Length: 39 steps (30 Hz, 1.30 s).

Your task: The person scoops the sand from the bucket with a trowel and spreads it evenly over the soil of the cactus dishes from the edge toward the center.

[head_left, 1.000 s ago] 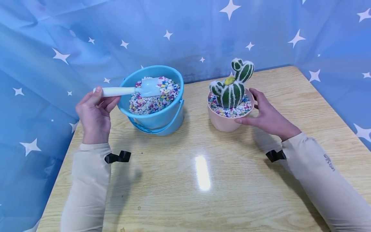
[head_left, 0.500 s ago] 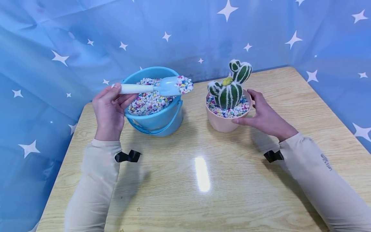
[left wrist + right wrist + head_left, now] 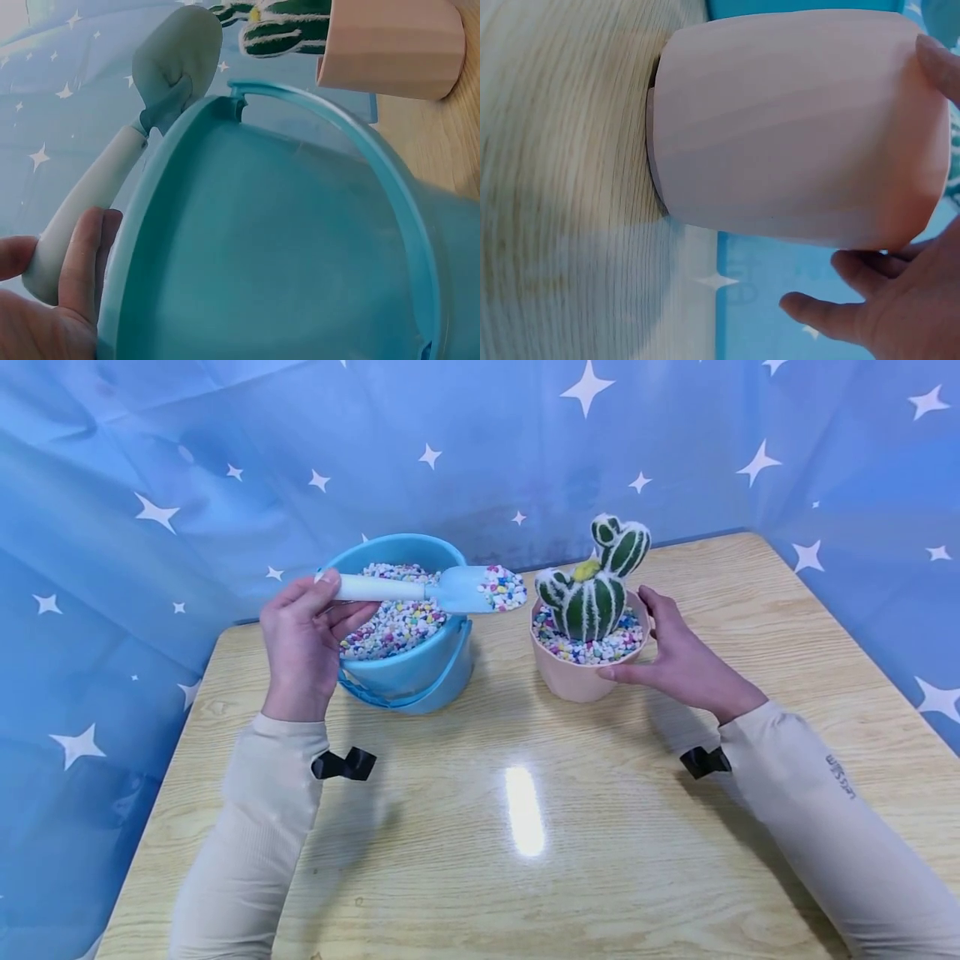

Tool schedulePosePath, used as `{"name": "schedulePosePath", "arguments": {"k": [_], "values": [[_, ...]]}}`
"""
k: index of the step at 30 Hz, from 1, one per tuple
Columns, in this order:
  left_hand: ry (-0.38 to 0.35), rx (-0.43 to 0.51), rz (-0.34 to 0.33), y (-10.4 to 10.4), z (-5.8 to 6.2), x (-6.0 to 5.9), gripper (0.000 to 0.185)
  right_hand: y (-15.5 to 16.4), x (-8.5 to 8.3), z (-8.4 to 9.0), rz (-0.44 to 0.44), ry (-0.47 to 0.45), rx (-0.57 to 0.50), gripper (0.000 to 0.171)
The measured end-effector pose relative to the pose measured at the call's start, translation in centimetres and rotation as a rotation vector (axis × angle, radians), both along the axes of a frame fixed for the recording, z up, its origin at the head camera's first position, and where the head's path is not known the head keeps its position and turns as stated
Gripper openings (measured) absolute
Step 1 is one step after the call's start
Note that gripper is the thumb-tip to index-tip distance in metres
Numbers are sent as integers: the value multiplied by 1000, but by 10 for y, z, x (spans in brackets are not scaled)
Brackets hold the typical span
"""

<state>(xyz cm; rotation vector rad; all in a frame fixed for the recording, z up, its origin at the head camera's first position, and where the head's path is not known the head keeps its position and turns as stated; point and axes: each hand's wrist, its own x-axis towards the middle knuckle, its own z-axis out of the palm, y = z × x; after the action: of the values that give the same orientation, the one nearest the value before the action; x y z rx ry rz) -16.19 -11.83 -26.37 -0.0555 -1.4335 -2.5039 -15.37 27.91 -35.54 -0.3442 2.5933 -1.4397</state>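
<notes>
Two hands: left [image 3: 300, 639] pinches scoop [image 3: 450, 590]; right [image 3: 678, 656] cups pot [image 3: 581, 672].

left grip [image 3: 303, 631] curled and raised, right grip [image 3: 678, 656] cupped.
</notes>
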Motion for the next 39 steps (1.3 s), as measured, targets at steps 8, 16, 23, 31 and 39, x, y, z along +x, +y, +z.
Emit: {"name": "schedulePosePath", "arguments": {"k": [8, 16, 23, 31, 39], "values": [[-35, -17, -27, 9, 1, -1, 16, 0, 0, -1, 3, 4, 35, 122], [-47, -41, -38, 16, 3, 0, 16, -3, -1, -2, -12, 31, 53, 124], [-46, -73, -52, 22, 3, -1, 16, -2, 0, 0, -9, 22, 74, 123], [-61, -114, -80, 24, 2, -2, 16, -2, 0, -2, -9, 5, 54, 124], [-64, -150, -71, 29, 4, -2, 21, -3, 1, -2, 1, 3, 45, 125]]}}
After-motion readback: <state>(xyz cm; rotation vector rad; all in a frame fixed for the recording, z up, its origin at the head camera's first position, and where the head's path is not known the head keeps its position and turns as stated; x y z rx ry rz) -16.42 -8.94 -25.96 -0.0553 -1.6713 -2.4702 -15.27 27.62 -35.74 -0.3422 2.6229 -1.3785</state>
